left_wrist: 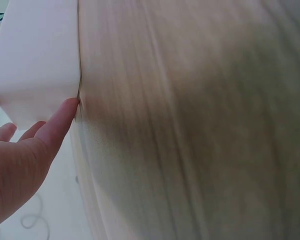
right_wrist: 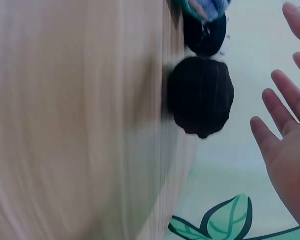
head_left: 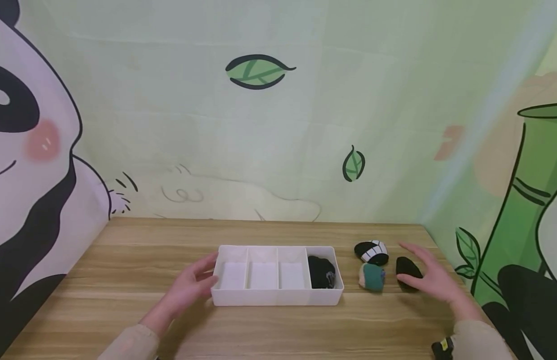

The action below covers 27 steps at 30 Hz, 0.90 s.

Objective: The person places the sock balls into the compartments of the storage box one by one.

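Note:
A white divided box (head_left: 278, 298) stands on the table, and a black rolled-up sock (head_left: 321, 272) sits in its rightmost compartment. At the box's left end, my left hand (head_left: 193, 285) touches the end wall with extended fingers; the left wrist view has a fingertip at the bottom corner. My right hand (head_left: 433, 277) is spread beside another black balled sock (head_left: 407, 272) on the table. In the right wrist view the fingers are apart from that black sock (right_wrist: 201, 96), holding nothing. Left of it lie a teal rolled sock (head_left: 373, 277) and a black-and-white one (head_left: 373, 251).
The wooden table (head_left: 278, 332) ends at a wall hanging (head_left: 278, 125) printed with a panda, leaves and bamboo. Thin dividers (head_left: 277, 270) split the box into several compartments. A dark wrist device (head_left: 442, 348) is on the right sleeve.

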### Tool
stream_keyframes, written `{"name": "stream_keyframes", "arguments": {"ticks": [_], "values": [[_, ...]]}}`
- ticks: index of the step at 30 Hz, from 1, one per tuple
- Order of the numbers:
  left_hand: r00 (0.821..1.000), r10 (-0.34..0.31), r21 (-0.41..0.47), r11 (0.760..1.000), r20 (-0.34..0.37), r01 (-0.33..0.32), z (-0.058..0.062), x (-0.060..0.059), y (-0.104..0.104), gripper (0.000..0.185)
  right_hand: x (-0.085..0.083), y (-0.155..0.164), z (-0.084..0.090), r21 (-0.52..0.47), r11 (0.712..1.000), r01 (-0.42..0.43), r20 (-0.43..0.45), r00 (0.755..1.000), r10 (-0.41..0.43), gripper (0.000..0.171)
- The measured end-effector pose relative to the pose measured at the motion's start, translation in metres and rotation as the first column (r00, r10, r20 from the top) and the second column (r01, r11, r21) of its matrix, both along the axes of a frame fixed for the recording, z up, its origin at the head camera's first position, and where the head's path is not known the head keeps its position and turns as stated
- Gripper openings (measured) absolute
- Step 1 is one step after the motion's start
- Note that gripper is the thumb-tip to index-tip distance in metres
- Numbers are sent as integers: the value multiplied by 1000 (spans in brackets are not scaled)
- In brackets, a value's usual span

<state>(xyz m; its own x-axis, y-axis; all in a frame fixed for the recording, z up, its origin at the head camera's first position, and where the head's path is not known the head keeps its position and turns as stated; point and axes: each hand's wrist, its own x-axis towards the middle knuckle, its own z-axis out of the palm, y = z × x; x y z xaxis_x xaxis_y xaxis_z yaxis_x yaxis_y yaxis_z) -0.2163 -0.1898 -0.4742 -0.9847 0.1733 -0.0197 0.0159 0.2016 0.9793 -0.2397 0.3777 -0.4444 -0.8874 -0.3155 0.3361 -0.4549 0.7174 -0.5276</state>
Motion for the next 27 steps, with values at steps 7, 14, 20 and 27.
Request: {"name": "stream_keyframes", "arguments": {"ticks": [7, 14, 20, 27], "values": [[1000, -2, 9, 1000, -7, 2, -1, 0, 0, 63, -5, 14, 7, 68, 997, 22, 111, 993, -30, 83], [1000, 7, 6, 1000, 0, -7, -3, -1, 0, 63, -7, 19, 5, 59, 998, 10, 156, 988, -19, 85], [1000, 3, 4, 1000, -6, -3, -1, 1, 0, 62, -8, 22, 0, 84, 996, -9, 196, 981, -7, 88], [1000, -3, 8, 1000, -11, 3, 1, 2, 0, 62, -11, 27, -8, 103, 994, -31, 211, 977, 9, 87]]}}
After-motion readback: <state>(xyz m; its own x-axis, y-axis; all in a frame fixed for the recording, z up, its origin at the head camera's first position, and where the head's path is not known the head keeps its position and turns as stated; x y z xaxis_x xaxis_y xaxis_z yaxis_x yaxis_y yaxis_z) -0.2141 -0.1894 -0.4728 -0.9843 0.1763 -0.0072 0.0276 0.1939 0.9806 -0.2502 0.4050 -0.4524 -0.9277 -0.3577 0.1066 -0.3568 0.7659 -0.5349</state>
